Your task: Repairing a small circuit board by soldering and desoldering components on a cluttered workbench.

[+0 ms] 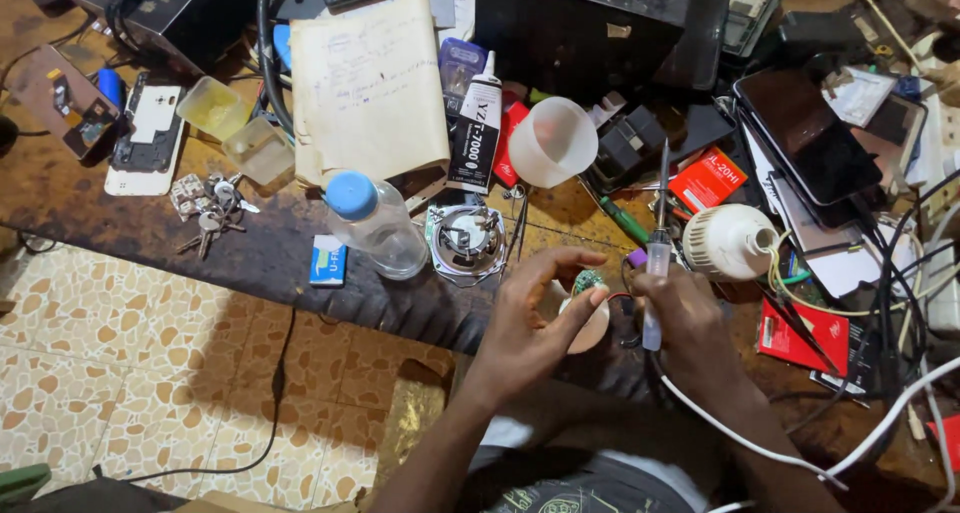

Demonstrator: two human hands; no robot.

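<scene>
My left hand (pixel 532 318) pinches a small round white part with a green circuit board (pixel 588 284) on top, held over the front edge of the workbench. My right hand (pixel 683 318) grips a slim screwdriver (pixel 659 245) with a clear handle, its shaft pointing up and away. A red wire runs from the round part toward my right hand. Just beyond my right hand lies a white bulb housing (pixel 728 241) with yellow wires coming out of its end.
The dark wooden workbench (pixel 250 243) is crowded: a clear bottle with a blue cap (pixel 375 223), a glue tube (pixel 476 125), a white plastic cup (pixel 552 141), keys (pixel 210 213), phones (pixel 815 138), a stained paper pad (pixel 368 88), cables at right. Tiled floor (pixel 150 373) lies lower left.
</scene>
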